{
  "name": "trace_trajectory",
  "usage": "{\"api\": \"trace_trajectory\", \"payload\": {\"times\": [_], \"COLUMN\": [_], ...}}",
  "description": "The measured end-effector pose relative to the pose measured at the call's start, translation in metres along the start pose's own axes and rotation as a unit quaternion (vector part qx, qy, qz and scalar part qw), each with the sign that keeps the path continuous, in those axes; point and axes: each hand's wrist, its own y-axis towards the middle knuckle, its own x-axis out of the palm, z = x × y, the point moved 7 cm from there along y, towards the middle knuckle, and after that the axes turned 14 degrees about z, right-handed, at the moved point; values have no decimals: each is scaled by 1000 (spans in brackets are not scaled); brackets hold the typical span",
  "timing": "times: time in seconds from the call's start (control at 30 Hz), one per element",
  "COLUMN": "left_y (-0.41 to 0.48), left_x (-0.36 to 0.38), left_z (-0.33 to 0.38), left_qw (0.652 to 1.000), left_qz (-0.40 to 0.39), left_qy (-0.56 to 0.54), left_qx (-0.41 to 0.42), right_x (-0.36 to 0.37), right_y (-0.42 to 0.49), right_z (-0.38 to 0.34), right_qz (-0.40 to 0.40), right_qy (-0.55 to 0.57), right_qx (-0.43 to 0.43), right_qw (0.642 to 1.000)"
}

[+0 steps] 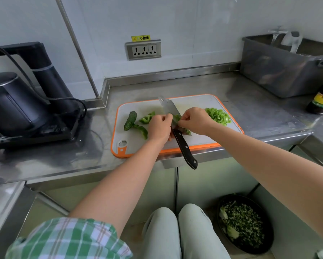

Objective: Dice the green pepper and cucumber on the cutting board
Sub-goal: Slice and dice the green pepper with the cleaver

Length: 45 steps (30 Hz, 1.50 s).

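A white cutting board (194, 103) with an orange rim lies on the steel counter. On its left lie a cucumber piece (130, 120) and green pepper pieces (144, 119). A heap of diced pepper (218, 116) sits at its right. A black-handled knife (185, 150) lies across the board, blade pointing away, handle over the counter edge. My left hand (159, 128) and my right hand (193, 120) meet over the blade and pinch a green pepper piece (177, 118) between them.
A black kettle (13, 107) on a base with a cord stands at the left. At the back right stands a grey plastic bin (280, 71), with a dark sauce bottle (322, 98) beside it. A black bowl of chopped scraps (244, 223) sits on the floor below.
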Motion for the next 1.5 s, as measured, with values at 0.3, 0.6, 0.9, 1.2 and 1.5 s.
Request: {"api": "trace_trajectory", "payload": {"times": [0.3,0.6,0.9,1.2,1.5], "left_y": [19,19,5,-3,-8], "left_x": [-25,-20,37,69,68], "left_z": [-6,-9,24,27,29], "left_qw": [997,997,999,1000,1000], "left_qz": [74,75,33,9,-1], "left_qy": [21,-4,-33,-9,-22], "left_qx": [-9,-32,-27,-19,-14], "right_x": [-7,-6,-19,-46,-46], "right_y": [9,-3,-34,-29,-30], "right_z": [33,6,14,67,60], "right_qz": [49,81,-22,42,35], "right_qy": [-24,72,52,-12,7], "right_qx": [101,-33,-24,102,104], "right_qw": [993,994,998,994,994]}}
